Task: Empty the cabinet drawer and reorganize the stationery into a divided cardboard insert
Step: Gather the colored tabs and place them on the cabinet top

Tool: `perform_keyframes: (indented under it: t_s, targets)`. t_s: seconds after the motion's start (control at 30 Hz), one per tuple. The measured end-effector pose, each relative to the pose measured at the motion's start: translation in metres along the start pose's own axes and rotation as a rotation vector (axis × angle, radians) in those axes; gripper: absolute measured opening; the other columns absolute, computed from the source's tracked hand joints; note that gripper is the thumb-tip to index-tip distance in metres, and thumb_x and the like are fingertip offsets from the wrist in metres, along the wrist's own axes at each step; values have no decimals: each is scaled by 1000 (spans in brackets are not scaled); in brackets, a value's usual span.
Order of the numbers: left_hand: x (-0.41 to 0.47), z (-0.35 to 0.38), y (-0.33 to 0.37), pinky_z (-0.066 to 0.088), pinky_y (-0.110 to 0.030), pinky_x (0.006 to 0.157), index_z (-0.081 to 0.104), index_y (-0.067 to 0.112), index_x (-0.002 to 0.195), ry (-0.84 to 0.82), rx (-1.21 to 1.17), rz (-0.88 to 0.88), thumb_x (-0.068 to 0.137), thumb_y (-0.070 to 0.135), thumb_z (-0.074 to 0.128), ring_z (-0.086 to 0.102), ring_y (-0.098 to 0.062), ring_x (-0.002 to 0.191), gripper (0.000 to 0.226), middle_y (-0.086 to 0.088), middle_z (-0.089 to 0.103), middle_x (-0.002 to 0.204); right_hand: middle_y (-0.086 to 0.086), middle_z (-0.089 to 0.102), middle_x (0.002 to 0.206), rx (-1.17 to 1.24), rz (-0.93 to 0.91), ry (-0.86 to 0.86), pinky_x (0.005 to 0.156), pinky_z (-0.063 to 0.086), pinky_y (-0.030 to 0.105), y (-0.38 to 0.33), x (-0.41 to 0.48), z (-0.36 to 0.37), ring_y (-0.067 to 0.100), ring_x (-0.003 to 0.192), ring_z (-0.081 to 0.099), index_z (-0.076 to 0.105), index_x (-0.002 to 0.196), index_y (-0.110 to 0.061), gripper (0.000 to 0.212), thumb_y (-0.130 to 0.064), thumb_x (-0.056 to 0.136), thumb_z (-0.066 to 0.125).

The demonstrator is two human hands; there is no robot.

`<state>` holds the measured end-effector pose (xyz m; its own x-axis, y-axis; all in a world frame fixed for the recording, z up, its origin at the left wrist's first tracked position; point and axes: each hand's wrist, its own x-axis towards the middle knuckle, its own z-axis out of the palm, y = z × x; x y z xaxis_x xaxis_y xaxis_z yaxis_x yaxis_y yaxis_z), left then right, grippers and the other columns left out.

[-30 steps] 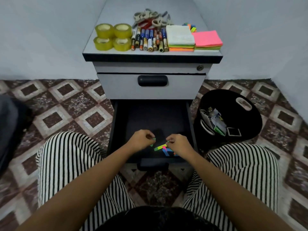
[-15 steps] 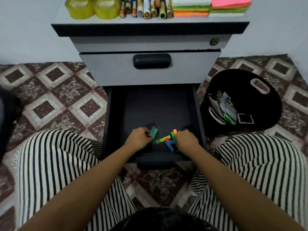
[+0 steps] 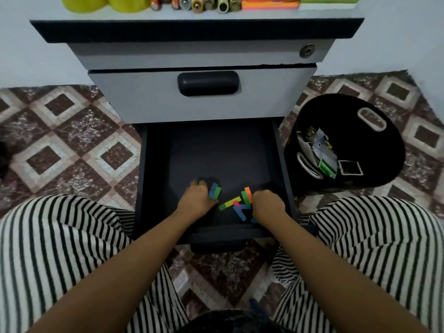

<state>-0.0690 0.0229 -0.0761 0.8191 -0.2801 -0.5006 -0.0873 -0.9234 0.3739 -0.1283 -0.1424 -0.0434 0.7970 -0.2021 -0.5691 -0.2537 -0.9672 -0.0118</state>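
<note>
1. Drawer (image 3: 153,179) pulled open, dark inside; the only contents on view are coloured paper tabs, all near the front wall, between the two hands.
2. Left hand (image 3: 197,198) curled; pinches blue and green tabs (image 3: 214,191), which stick out on its thumb side.
3. Right hand (image 3: 268,205) curled, knuckles up, touching orange and green tabs (image 3: 247,195); whether it pinches them, cannot tell.
4. Loose tabs (image 3: 229,204) lie flat between the hands, nearer the right; long axes crossed, the yellow-green one slanting, the blue one pointing at the front wall; right hand likely best placed to gather them.
5. Black bin (image 3: 384,150) just right of the drawer; holds paper scraps.
6. Cabinet top (image 3: 197,30) carries tape rolls (image 3: 105,3), markers (image 3: 197,3), note pads (image 3: 269,3); no cardboard insert in view.
</note>
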Motion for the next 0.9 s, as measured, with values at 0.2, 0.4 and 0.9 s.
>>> perform_keyframes:
  t_s: [0.2, 0.4, 0.9]
  targets:
    - [-4, 6, -1, 44, -41, 93, 38, 3, 131, -18, 127, 79, 91, 19, 54, 45, -36, 117, 46, -18, 41, 130, 26, 44, 129, 62, 3, 0, 89, 46, 32, -2, 2, 1, 30, 112, 54, 39, 129, 2, 36, -4, 94, 45]
    - [-4, 4, 1, 45, -37, 87, 47, 3, 124, -25, 47, 92, 91, 16, 50, 51, -33, 109, 36, -18, 50, 121, 21, 53, 116, 210, -37, 0, 75, 46, 29, -7, 9, 3, 29, 96, 59, 56, 108, 2, 19, -4, 90, 53]
    - [-2, 4, 1, 35, -42, 106, 28, 20, 144, -61, 196, 276, 86, 39, 62, 31, -28, 127, 70, -9, 28, 141, 17, 58, 110, 153, 73, -59, 67, 44, 30, 10, 15, -9, 31, 96, 61, 57, 104, 2, 17, -7, 90, 53]
